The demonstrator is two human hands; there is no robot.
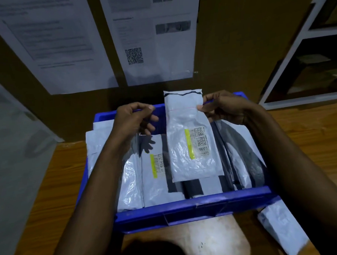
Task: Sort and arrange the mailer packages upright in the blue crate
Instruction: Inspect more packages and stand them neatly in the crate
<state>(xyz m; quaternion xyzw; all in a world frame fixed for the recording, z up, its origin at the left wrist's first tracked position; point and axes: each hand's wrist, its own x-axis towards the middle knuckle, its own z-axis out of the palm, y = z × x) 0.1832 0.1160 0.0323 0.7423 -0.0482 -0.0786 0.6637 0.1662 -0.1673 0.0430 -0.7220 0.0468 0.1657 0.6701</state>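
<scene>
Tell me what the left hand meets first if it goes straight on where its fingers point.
Probably the raised mailer that the right hand pinches: the fingers of the left hand point rightward at its edge. Depth is unclear.

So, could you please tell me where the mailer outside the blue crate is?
In the head view, the loose mailer lies on the table at lower right, just off the near right corner of the blue crate.
</scene>
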